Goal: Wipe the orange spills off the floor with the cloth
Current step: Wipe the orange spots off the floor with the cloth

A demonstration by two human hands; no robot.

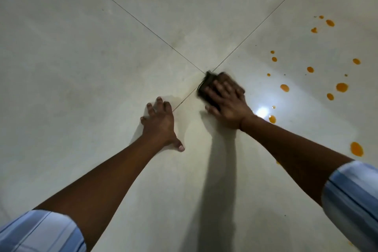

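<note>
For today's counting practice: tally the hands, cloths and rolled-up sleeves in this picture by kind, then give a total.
Hands: 2 (left hand, right hand)
Cloths: 1 (dark cloth under the right hand)
Sleeves: 2 (left sleeve, right sleeve)
Total: 5

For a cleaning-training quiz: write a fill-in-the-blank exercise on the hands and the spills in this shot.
1. The right hand presses flat on the dark ____.
2. The left hand rests on the floor, fingers spread, holding ____.
3. The orange spills lie to the ____ of both hands.
Missing words: cloth; nothing; right.
</note>
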